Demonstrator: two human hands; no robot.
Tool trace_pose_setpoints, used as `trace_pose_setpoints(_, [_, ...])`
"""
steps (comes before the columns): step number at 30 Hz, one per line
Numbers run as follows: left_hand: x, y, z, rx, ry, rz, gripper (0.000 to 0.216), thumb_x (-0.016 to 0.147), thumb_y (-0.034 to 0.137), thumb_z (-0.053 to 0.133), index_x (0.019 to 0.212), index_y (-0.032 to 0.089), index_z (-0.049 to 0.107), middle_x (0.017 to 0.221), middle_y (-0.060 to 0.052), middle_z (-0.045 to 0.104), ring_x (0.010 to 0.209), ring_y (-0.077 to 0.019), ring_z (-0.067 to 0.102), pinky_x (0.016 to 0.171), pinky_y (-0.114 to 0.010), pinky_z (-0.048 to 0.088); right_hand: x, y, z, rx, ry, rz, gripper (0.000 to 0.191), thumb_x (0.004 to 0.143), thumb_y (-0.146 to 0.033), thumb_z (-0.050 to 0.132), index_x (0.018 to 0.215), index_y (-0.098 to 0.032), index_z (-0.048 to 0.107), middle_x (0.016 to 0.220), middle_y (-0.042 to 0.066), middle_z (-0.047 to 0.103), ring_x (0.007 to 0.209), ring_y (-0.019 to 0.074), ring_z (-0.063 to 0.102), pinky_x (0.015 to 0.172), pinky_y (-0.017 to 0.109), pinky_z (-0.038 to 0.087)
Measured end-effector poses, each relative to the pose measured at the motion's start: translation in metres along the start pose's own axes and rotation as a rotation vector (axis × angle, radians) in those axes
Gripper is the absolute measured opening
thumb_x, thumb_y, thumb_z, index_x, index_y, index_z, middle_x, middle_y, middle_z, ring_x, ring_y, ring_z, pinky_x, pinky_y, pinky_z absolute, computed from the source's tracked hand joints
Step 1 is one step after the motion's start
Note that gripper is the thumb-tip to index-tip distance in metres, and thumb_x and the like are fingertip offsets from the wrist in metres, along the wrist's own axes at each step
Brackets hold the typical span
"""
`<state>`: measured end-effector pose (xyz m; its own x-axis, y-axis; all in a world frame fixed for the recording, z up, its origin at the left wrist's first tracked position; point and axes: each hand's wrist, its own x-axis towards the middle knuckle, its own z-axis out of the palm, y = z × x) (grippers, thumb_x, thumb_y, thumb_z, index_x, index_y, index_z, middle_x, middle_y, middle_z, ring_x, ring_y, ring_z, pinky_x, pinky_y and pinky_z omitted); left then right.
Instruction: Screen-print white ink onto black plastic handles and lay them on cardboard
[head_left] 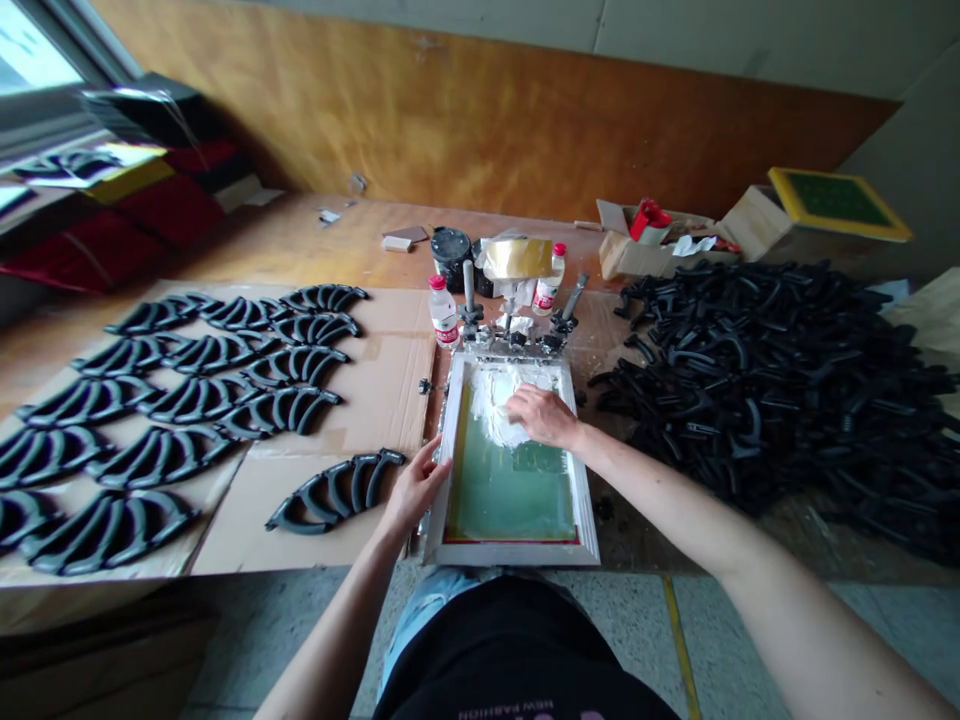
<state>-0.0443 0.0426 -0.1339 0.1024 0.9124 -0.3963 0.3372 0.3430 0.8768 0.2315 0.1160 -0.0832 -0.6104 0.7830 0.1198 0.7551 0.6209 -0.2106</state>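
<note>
A screen printing frame (589, 520) with a silver rim and green mesh lies in front of me, its far end at a metal clamp (517, 345). White ink (491, 395) is smeared thickly over the far part of the mesh. My right hand (544, 415) is over that ink with its fingers curled together; whatever they grip is hidden. At the frame's left rim, my left hand (421, 482) rests with its fingers stretched out against the edge. Close to it on the cardboard lies a row of curved black parts (337, 492).
More rows of black curved parts (187, 365) cover the cardboard at left. A large heap of loose black parts (750, 390) fills the right side. Behind the clamp stand two red-capped bottles (444, 315) and a dark tub (450, 250). An open carton (637, 255) sits farther back.
</note>
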Motion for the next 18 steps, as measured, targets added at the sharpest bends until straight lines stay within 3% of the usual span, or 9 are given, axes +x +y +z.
trace_pose_setpoints(2, [0.000,-0.001,0.001,0.009,0.005,0.000,0.077,0.079,0.058,0.059,0.144,0.020,0.046,0.070,0.003,0.057,0.056,-0.0118,0.047,0.051,-0.023,0.033,-0.016,0.000,-0.010,0.043,-0.057,-0.161,0.018,0.083,-0.005,0.051,0.085,-0.016,0.065,0.086,0.008,0.064,0.088,0.0208,0.055,0.076,0.029,0.041])
trace_pose_setpoints(4, [-0.001,0.000,0.002,0.009,0.013,0.004,0.076,0.079,0.058,0.059,0.143,0.020,0.046,0.070,0.003,0.058,0.057,-0.0125,0.049,0.051,-0.023,0.034,-0.020,0.002,-0.017,0.077,-0.093,-0.224,0.016,0.082,-0.008,0.053,0.080,-0.018,0.065,0.081,0.005,0.064,0.084,0.0192,0.055,0.073,0.028,0.040])
trace_pose_setpoints(9, [-0.006,0.010,0.001,-0.041,0.029,0.005,0.078,0.076,0.058,0.062,0.141,0.018,0.048,0.071,0.002,0.061,0.060,-0.0145,0.054,0.053,-0.024,0.038,-0.009,-0.001,-0.005,0.019,0.104,-0.057,0.019,0.083,-0.005,0.052,0.087,-0.016,0.067,0.087,0.007,0.066,0.090,0.0212,0.055,0.077,0.030,0.042])
trace_pose_setpoints(12, [-0.009,0.016,0.000,-0.077,0.016,-0.017,0.079,0.075,0.057,0.063,0.141,0.017,0.048,0.075,0.000,0.065,0.063,-0.0157,0.058,0.055,-0.025,0.041,-0.021,-0.006,0.006,0.029,0.145,-0.124,0.023,0.084,-0.004,0.049,0.094,-0.015,0.067,0.092,0.009,0.066,0.096,0.0224,0.055,0.081,0.032,0.044])
trace_pose_setpoints(15, [-0.011,0.020,-0.001,-0.101,0.009,-0.023,0.078,0.075,0.056,0.064,0.141,0.017,0.048,0.078,-0.002,0.068,0.065,-0.0163,0.060,0.056,-0.024,0.042,-0.027,-0.001,-0.001,0.095,0.128,-0.140,0.017,0.085,-0.011,0.056,0.094,-0.018,0.068,0.087,0.006,0.067,0.090,0.0204,0.057,0.080,0.030,0.046])
trace_pose_setpoints(18, [-0.016,0.032,-0.004,-0.126,0.001,-0.021,0.080,0.074,0.056,0.065,0.142,0.019,0.046,0.074,0.000,0.067,0.060,-0.0145,0.058,0.052,-0.022,0.040,-0.004,0.012,-0.017,0.138,0.180,0.011,0.021,0.085,-0.021,0.065,0.106,-0.021,0.068,0.095,0.005,0.068,0.090,0.0191,0.060,0.081,0.029,0.047])
